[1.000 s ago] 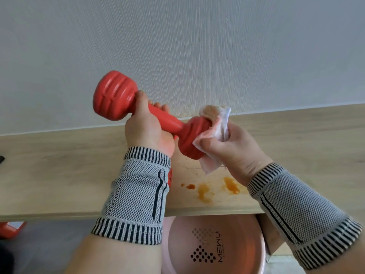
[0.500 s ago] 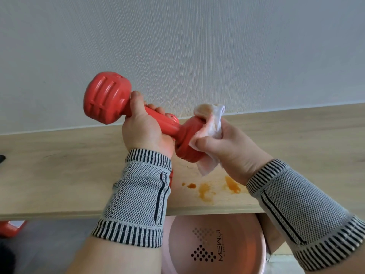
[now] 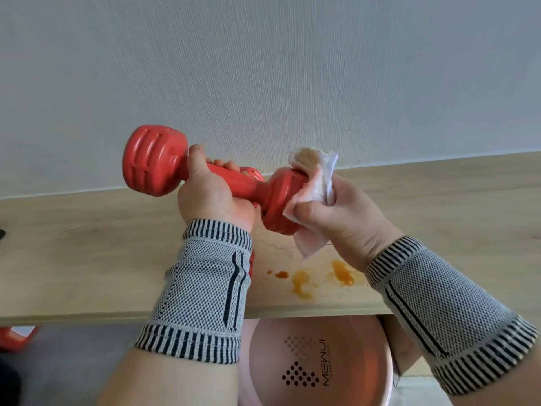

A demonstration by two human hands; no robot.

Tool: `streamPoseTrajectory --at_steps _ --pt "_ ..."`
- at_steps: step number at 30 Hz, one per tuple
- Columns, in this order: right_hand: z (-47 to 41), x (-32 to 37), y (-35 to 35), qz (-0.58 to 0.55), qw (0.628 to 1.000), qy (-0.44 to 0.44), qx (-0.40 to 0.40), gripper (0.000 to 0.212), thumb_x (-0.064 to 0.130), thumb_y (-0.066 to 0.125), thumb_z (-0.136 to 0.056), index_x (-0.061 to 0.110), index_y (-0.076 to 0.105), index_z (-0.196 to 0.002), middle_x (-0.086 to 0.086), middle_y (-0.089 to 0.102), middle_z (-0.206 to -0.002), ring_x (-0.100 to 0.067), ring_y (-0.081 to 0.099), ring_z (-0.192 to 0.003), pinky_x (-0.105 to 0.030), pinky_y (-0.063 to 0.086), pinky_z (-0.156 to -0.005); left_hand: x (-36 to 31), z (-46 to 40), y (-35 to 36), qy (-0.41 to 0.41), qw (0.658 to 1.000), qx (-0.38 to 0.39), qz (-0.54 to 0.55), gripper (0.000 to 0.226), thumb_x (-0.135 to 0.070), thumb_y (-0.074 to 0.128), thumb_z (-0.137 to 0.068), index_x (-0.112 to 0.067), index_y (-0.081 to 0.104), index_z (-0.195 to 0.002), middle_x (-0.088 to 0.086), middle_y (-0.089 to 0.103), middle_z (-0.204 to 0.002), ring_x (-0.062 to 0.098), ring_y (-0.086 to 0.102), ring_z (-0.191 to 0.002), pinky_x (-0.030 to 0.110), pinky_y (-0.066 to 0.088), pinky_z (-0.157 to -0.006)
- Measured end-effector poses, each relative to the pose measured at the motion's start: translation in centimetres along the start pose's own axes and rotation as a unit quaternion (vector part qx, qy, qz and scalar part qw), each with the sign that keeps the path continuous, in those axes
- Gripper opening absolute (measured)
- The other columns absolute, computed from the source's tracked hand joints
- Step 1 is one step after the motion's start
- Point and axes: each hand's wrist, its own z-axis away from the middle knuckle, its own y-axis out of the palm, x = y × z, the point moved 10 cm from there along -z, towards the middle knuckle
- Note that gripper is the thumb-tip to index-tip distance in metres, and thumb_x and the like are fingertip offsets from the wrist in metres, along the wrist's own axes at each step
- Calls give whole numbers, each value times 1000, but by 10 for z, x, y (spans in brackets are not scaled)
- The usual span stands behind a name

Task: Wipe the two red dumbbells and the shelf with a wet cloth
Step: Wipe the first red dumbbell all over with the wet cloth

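While the left hand (image 3: 215,197) grips the handle of the red ribbed plastic dumbbell (image 3: 205,178), fingers and thumb curled right round it, the right hand (image 3: 341,221) pinches a white wet cloth (image 3: 314,186) against the dumbbell's right head. Cloth draped over top and near face of that head; orange-brown staining on its upper fold, loose corner hanging below the hand. Dumbbell held in the air above the pale wooden shelf (image 3: 87,259), tilted, left head higher, right head lower and nearer the camera.

Against half a second ago: left head sits a little further right in the view; the cloth has ridden up so more of it shows over the top of the right head; the right thumb lies further down the near face. A second ago the cloth was bunched more at the end of the head.

Orange smears (image 3: 304,284) on the shelf below the hands, near its front edge, unchanged. Part of a second red dumbbell (image 3: 251,172) shows behind the held one, on the shelf by the wall. Grey knit wrist bands with dark stripes (image 3: 205,291) on both wrists. Pink round plastic basin (image 3: 377,361) below the shelf edge, printed logo on its bottom.
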Motion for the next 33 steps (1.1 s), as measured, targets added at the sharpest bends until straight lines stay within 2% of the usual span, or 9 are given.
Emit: streamPoseTrajectory --at_steps 5,7,10,13,15,18,25,29,33 --pt "-3 -5 -11 -94 992 49 -61 46 26 66 -80 -17 60 -93 -33 60 -79 -37 62 -74 -52 53 -67 1 3 9 1 999 38 20 27 -29 62 -90 -18 49 -70 -8 50 -55 10 49 -46 23 44 -52" --pt "-1 -7 -2 -132 989 71 -10 36 18 63 -83 -15 60 -98 -24 63 -79 -34 63 -72 -42 55 -60 0 4 11 7 998 54 22 26 -25 61 -88 -20 47 -67 -8 49 -54 10 47 -45 23 41 -52" --pt "5 -7 13 -148 983 89 69 30 12 64 -75 -5 61 -101 -15 68 -86 -27 66 -81 -36 55 -72 -3 5 14 13 997 73 24 27 -22 60 -86 -20 44 -64 -8 46 -54 10 44 -43 23 40 -52" --pt "4 -5 15 -116 986 82 88 39 13 69 -74 -2 59 -109 -25 65 -101 -41 63 -96 -50 52 -89 -5 5 15 19 996 85 29 29 -21 59 -86 -21 43 -62 -9 44 -53 9 42 -42 23 39 -50" --pt "2 -4 10 -98 990 83 54 46 22 72 -77 -8 59 -109 -33 62 -105 -48 62 -95 -56 51 -86 -6 6 16 17 995 95 36 28 -21 57 -86 -21 42 -62 -9 43 -53 10 41 -42 24 39 -52" --pt "0 -7 -1 -139 986 93 -7 53 30 64 -86 -17 58 -108 -33 63 -95 -38 66 -77 -42 59 -64 -5 8 17 19 994 100 39 26 -20 55 -86 -20 42 -63 -9 42 -53 10 41 -42 23 39 -52" --pt "7 -1 12 -96 991 70 63 56 29 80 -70 -12 60 -104 -38 59 -101 -45 57 -92 -62 42 -94 -6 5 15 11 994 90 53 26 -19 53 -87 -20 40 -64 -9 41 -52 10 39 -41 22 38 -50" --pt "2 -4 -1 -78 994 66 -32 60 40 72 -77 -14 61 -99 -40 61 -100 -55 60 -93 -71 43 -86 -5 7 16 14 994 94 50 26 -18 53 -86 -20 40 -64 -8 42 -53 9 40 -42 23 39 -51" --pt "3 -3 2 -109 993 53 11 57 38 69 -78 -13 60 -103 -35 61 -95 -47 59 -88 -65 43 -91 -6 7 16 16 995 89 53 26 -18 53 -86 -20 40 -64 -8 42 -53 9 40 -42 22 39 -51"
